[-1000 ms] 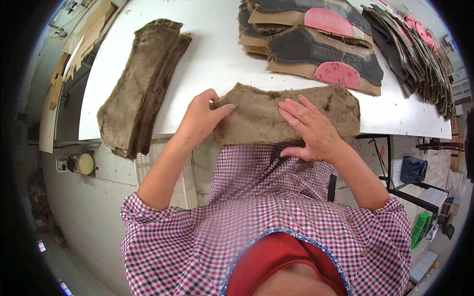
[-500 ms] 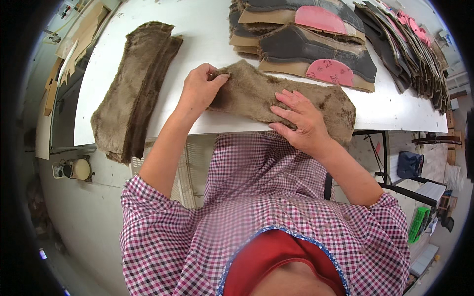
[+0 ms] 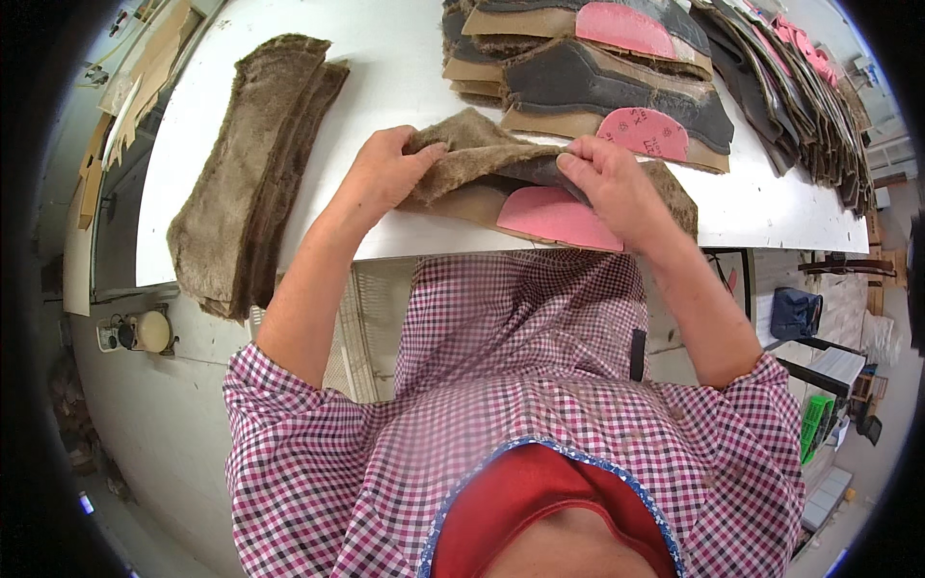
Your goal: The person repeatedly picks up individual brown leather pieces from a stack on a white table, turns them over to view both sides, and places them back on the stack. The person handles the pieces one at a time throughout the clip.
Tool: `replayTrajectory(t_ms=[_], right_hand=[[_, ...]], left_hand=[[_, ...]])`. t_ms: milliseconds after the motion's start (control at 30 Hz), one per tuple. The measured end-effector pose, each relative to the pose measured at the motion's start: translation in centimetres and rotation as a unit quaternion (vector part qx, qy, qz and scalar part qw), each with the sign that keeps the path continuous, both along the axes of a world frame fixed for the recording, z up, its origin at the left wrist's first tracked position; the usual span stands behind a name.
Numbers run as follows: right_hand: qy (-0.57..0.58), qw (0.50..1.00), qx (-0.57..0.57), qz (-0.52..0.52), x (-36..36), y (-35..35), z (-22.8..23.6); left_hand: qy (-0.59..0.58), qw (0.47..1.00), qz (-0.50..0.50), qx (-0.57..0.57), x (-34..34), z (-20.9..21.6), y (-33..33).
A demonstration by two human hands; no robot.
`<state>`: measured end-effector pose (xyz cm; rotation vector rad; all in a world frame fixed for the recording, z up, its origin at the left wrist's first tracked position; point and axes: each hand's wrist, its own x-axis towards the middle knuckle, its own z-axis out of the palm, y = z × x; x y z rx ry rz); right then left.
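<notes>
My left hand [image 3: 383, 176] grips the left end of a brown furry lining piece [image 3: 477, 154] at the front edge of the white table [image 3: 385, 67]. My right hand [image 3: 617, 183] pinches the same piece near its middle and folds the fur back. Under the fold a dark grey layer and a pink oval patch [image 3: 554, 214] show on a tan backing. Both hands are closed on the piece.
A stack of long brown fur strips [image 3: 246, 183] lies at the table's left and overhangs the edge. Stacks of grey, tan and pink shoe pieces [image 3: 617, 77] fill the back right. Cardboard sheets [image 3: 125, 87] lean at far left. A blue bag [image 3: 795, 313] sits below right.
The fur piece lay flat under both palms a second ago. My hands have since lifted and folded its edge back, which uncovers the pink patch and tan backing.
</notes>
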<state>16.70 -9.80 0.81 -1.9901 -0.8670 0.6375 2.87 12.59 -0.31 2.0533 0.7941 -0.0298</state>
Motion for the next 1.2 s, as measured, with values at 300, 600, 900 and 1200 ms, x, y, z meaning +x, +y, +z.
replayTrajectory(t_ms=[300, 600, 900, 1200], right_hand=[[-0.295, 0.93, -0.004, 0.221, -3.8, -2.6, -3.3], [-0.245, 0.947, -0.022, 0.208, -4.3, -2.7, -0.9], [-0.29, 0.923, -0.102, 0.229, -4.5, -1.7, 1.2], [-0.031, 0.997, -0.047, 0.046, -0.3, -2.6, 0.6]], left_hand=[[-0.038, 0.993, 0.022, -0.113, -0.8, -0.5, 0.5], [-0.01, 0.995, 0.007, 0.103, -2.2, -1.2, -0.2], [0.047, 0.997, 0.009, 0.063, -2.0, -0.7, 0.3], [-0.115, 0.978, 0.154, -0.079, -3.1, -1.0, -0.8]])
